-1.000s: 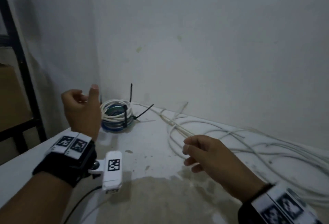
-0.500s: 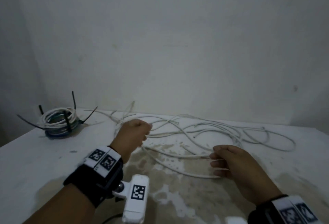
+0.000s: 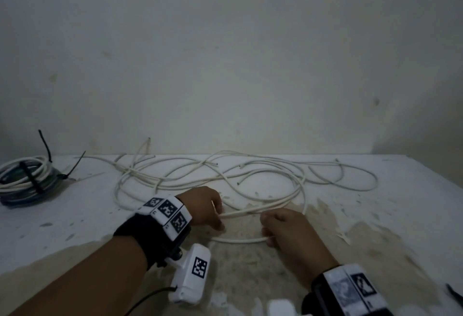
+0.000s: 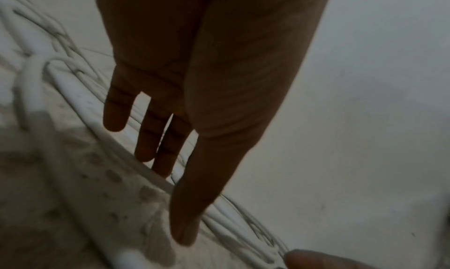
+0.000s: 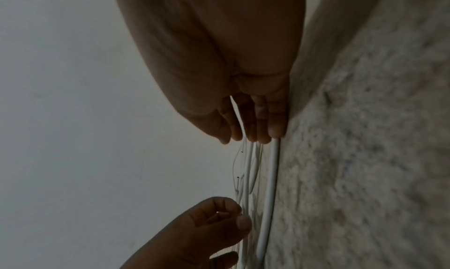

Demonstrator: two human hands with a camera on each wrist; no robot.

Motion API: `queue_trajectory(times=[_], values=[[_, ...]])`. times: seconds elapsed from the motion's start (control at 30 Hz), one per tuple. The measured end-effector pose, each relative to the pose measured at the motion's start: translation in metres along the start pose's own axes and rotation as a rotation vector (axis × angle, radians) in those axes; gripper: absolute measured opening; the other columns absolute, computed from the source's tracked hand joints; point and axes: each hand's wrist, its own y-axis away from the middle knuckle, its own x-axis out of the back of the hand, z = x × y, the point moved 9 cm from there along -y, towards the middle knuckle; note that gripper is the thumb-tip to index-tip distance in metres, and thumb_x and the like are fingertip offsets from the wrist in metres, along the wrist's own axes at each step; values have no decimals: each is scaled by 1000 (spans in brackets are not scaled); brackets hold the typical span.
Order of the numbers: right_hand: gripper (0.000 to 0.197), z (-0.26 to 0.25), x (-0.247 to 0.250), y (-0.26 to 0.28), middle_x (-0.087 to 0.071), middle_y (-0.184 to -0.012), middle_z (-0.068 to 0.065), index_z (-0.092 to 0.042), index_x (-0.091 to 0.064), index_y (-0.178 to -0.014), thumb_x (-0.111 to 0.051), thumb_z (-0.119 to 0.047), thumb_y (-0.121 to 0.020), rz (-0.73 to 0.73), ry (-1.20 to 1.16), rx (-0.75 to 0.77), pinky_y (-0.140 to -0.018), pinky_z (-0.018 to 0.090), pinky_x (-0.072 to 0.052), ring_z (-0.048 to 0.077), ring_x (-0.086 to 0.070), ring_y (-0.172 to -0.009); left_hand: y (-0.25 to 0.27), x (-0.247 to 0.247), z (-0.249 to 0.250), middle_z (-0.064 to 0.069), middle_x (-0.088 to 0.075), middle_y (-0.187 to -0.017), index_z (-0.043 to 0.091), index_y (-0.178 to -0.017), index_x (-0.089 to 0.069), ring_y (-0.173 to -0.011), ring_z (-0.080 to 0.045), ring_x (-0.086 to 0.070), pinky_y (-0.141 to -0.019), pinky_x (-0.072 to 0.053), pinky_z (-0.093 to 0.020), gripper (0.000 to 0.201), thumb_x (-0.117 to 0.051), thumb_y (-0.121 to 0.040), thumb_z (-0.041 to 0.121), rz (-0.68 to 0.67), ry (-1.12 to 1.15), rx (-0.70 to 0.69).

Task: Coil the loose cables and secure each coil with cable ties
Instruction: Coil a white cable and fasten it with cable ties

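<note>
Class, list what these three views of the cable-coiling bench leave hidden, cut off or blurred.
- Head view: the tied coil is cut off by the left edge.
- Head view: a dark object at the right edge is cut off and unidentifiable.
- Head view: the left hand hides its own fingertips on the white cable.
- Left wrist view: nearby cables are blurred.

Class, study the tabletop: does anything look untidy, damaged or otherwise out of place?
Yes. The loose white cables sprawl tangled across the table, uncoiled. The table's white coating has flaked off near the front edge. The finished coil at the left still has untrimmed black cable-tie tails sticking up.
</note>
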Motion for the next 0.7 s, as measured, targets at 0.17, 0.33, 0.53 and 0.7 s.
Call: queue_trajectory(times=[0.17, 0.33, 0.53, 0.7], values=[[17, -7, -12, 5, -67, -90, -4, -12, -74, -94, -71, -21, -80, -121, 323, 49, -80, 23, -47, 10, -62, -89, 6, -18, 15, 7, -61, -87, 19, -91, -68, -81, -10, -56, -71, -47, -25, 32, -79, -72, 41, -126, -98, -81], [31, -18, -14, 13, -63, -119, -6, -22, -67, -115, -68, -21, -84, -151, 696, 117, -95, 19, -41, 9, -56, -112, 21, -28, 32, -4, -69, -103, 13, -105, -70, -86, -14, -59, -77, -47, -26, 25, -68, -86, 28, -199, -241, -175], [32, -24, 0, 12, -60, -74, -12, -28, -63, -67, -54, -51, -88, -125, 905, 136, -106, 46, -25, 7, -52, -79, 40, 15, 41, 11, -62, -78, 22, -89, -61, -64, 0, -51, -59, -39, -14, 7, -60, -90, 29, -45, -33, -312], [25, -54, 34, 17, -54, -85, -13, -33, -61, -80, -44, -42, -96, 180, 919, 312, -108, 42, -16, 13, -54, -102, 79, 97, 31, 13, -63, -62, 29, -71, -67, -60, 1, -56, -56, -39, -11, 11, -74, -79, 31, 366, 76, -404]])
